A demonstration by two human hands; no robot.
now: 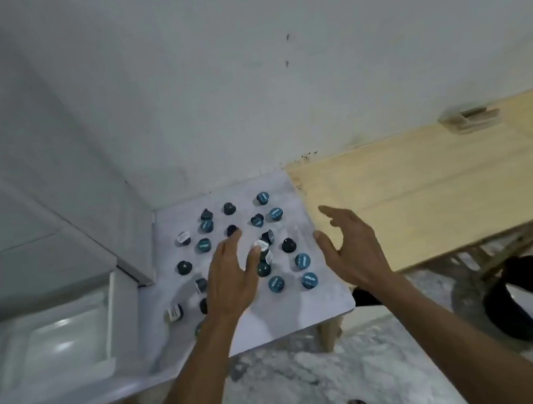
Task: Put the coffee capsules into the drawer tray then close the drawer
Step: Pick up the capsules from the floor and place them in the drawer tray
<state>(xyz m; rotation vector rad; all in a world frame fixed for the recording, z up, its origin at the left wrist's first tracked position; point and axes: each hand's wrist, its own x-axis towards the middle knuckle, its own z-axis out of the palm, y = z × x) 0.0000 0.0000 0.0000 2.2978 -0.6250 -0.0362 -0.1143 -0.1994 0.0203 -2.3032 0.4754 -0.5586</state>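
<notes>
Coffee capsules (276,284) are being reached for across the white tabletop (308,312), the left hand (231,275) spread flat over their middle, the right hand (350,245) hovering open at the tabletop's right edge, the open drawer tray (54,337) lying empty to the tabletop's left.

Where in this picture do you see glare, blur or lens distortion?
Head view: glare on the white drawer tray; the wooden table edges bend from the wide lens; the right hand and the capsules look slightly soft.
</notes>
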